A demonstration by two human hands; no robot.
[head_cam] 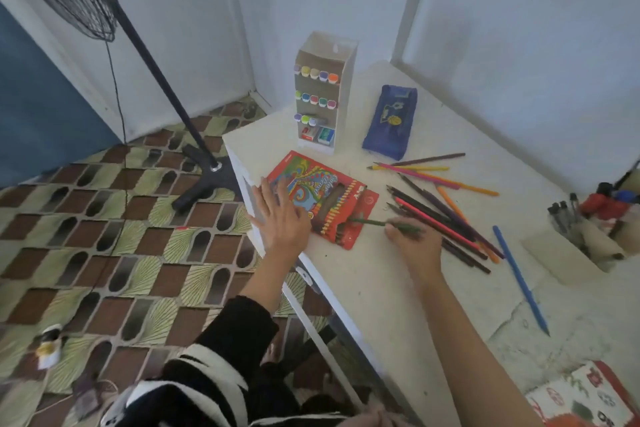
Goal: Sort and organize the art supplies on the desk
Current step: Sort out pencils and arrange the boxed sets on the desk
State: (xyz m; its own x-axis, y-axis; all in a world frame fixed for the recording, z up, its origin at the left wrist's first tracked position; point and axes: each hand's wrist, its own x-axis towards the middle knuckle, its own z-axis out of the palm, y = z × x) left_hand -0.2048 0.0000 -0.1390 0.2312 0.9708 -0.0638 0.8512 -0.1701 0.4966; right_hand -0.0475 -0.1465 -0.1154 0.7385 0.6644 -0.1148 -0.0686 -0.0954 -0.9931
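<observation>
Pinching a green pencil [374, 222] in the right hand [414, 246], thumb and curled fingers clamped on the rear of the shaft, with the tip aimed away to the left of that hand, at the open end of the red pencil box [322, 191]. Pressing flat on the other end of that box with the left hand [282, 215], fingers straight and spread, gripping nothing, merely pinning the carton to the desk [398, 305]. Judging by this, feeding loose pencils [446, 218] back into the carton, with most of the sorting not yet done. Turning on one relation: box mouth just left of the right hand, between the two hands, and pencil axis running hand to hand, close to but not quite in line with the pencils already stowed along the carton's length. Cannot tell a tip inside the mouth from a tip merely resting over the flap. Probably calling for a slight swing of the shaft, then a lengthwise push leftward. Leaving a heap of loose pencils just right of the right hand, far nearer that hand than the left, and a lone blue pencil [519, 279] farther right again. Standing beyond both hands: a marker rack [323, 97] and a blue pencil case [389, 121]
</observation>
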